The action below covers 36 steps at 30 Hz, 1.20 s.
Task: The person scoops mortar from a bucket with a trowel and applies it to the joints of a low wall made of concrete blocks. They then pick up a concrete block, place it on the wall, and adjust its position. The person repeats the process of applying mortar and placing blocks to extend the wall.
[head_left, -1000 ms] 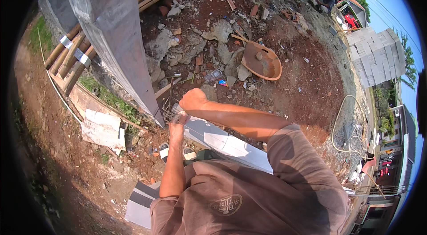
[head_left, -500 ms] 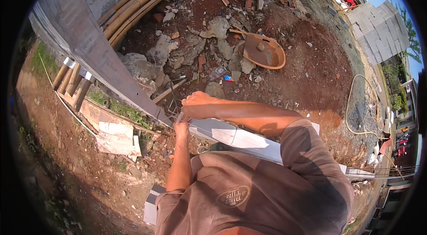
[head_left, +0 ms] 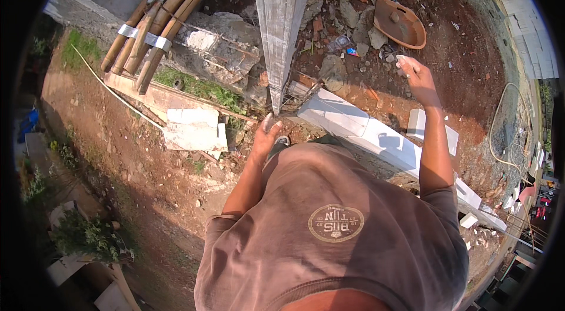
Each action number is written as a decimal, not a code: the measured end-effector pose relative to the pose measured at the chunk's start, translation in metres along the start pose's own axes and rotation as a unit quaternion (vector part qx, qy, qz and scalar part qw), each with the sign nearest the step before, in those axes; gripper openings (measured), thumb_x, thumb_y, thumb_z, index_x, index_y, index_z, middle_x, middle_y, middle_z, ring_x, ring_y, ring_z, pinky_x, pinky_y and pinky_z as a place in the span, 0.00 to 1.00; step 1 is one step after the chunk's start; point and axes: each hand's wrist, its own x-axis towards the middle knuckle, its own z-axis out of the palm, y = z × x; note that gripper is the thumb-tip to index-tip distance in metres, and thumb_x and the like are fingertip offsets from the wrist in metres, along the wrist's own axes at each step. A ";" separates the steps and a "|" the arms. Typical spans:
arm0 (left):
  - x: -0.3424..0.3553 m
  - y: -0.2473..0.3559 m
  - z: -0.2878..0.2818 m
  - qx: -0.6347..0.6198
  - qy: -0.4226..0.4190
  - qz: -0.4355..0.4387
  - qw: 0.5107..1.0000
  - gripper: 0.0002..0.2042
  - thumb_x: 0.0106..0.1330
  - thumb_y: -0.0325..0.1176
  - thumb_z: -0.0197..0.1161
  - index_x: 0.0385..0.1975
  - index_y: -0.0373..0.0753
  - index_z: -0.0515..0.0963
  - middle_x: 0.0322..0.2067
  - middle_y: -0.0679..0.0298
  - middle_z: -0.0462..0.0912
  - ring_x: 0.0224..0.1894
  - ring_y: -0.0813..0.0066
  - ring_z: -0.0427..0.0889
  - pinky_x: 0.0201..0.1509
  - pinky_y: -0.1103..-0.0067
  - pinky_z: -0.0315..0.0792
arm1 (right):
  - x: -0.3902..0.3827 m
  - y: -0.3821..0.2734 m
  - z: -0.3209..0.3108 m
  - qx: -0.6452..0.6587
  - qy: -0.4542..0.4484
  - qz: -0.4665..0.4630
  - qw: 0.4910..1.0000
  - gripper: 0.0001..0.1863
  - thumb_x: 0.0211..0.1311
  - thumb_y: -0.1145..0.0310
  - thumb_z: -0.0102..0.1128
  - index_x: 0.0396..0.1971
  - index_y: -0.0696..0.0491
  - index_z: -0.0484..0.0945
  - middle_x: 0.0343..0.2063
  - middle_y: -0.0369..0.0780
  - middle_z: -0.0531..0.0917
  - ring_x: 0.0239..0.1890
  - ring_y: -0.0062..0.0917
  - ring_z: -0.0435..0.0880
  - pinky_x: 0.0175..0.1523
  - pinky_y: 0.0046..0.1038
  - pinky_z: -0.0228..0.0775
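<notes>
My left hand point(head_left: 266, 134) is beside the lower end of a tall grey post point(head_left: 281, 22), its thumb and a finger apart. I see nothing held in it; a touch on the post cannot be made out. Off to the right, my right hand point(head_left: 419, 79) is raised over the red soil, fingers curled in and thumb pressed to them. Whatever may be in that grip is too small to tell. Between the hands runs a low row of white blocks point(head_left: 353, 122), with a thin line across its top. Thin metal bars point(head_left: 299, 92) stick out at its near-post end.
An orange-rimmed wheelbarrow tray point(head_left: 406, 31) lies beyond my right hand. Bamboo poles point(head_left: 170, 16) lean at the upper left above a wooden plank point(head_left: 138, 90) and a pale broken sheet point(head_left: 191, 125). Rubble point(head_left: 347, 5) covers the far soil. A loose hose point(head_left: 500, 140) curls at the right.
My hands were together at the post's lower end; now they are apart, the right moved far to the right. The view has turned, so the post stands more upright in it.
</notes>
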 end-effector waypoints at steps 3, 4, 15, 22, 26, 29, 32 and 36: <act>-0.002 -0.019 -0.077 0.009 0.036 -0.059 0.998 0.30 0.63 0.44 0.59 0.61 0.35 0.60 0.51 0.54 0.73 0.36 0.69 0.81 0.42 0.73 0.74 | -0.055 0.051 -0.020 -0.008 0.112 0.120 0.986 0.22 0.62 0.53 0.54 0.42 0.58 0.78 0.30 0.35 0.80 0.32 0.17 0.75 0.40 0.21 0.66; 0.000 -0.023 -0.099 0.025 0.069 -0.088 0.993 0.29 0.63 0.45 0.60 0.59 0.35 0.63 0.43 0.58 0.77 0.35 0.70 0.81 0.37 0.75 0.75 | -0.078 0.084 -0.026 -0.021 0.137 0.121 0.983 0.21 0.62 0.53 0.55 0.41 0.58 0.79 0.30 0.35 0.80 0.30 0.16 0.75 0.38 0.21 0.66; 0.045 -0.081 -0.227 0.270 0.017 -0.081 0.959 0.18 0.65 0.39 0.54 0.44 0.28 0.74 0.33 0.56 0.79 0.28 0.70 0.78 0.31 0.78 0.73 | -0.330 0.218 -0.015 0.108 0.299 0.361 0.877 0.16 0.58 0.58 0.61 0.33 0.57 0.80 0.23 0.35 0.79 0.20 0.16 0.74 0.25 0.18 0.64; 0.066 -0.118 -0.251 0.357 -0.135 -0.128 0.915 0.16 0.63 0.38 0.54 0.39 0.28 0.74 0.24 0.60 0.76 0.21 0.73 0.74 0.25 0.78 0.71 | -0.428 0.180 0.031 0.070 0.337 0.463 0.817 0.18 0.60 0.54 0.58 0.34 0.57 0.79 0.22 0.33 0.78 0.22 0.16 0.74 0.25 0.19 0.64; 0.050 -0.055 -0.203 0.493 -0.127 -0.178 0.842 0.17 0.63 0.40 0.55 0.42 0.31 0.75 0.28 0.63 0.77 0.23 0.75 0.78 0.19 0.82 0.65 | -0.486 0.179 0.100 0.163 0.370 0.555 0.727 0.20 0.60 0.51 0.56 0.36 0.55 0.78 0.24 0.35 0.79 0.21 0.19 0.77 0.23 0.21 0.66; 0.073 -0.017 -0.198 0.485 -0.110 -0.157 0.853 0.17 0.63 0.40 0.54 0.45 0.32 0.74 0.32 0.63 0.77 0.25 0.75 0.78 0.18 0.83 0.64 | -0.511 0.189 0.156 0.177 0.334 0.608 0.698 0.22 0.59 0.49 0.56 0.36 0.55 0.78 0.25 0.37 0.80 0.21 0.20 0.78 0.23 0.22 0.67; 0.106 0.024 -0.205 0.477 -0.080 -0.139 0.864 0.18 0.64 0.40 0.53 0.47 0.35 0.73 0.37 0.63 0.77 0.32 0.71 0.81 0.20 0.84 0.64 | -0.514 0.180 0.209 0.223 0.309 0.640 0.667 0.25 0.59 0.48 0.55 0.37 0.59 0.76 0.27 0.41 0.80 0.22 0.24 0.79 0.24 0.24 0.71; 0.135 0.052 -0.208 0.500 -0.102 -0.105 0.853 0.24 0.62 0.48 0.52 0.54 0.39 0.67 0.50 0.58 0.73 0.43 0.65 0.78 0.37 0.69 0.67 | -0.512 0.182 0.237 0.256 0.288 0.657 0.648 0.25 0.59 0.48 0.55 0.40 0.59 0.77 0.29 0.44 0.81 0.25 0.28 0.82 0.27 0.27 0.74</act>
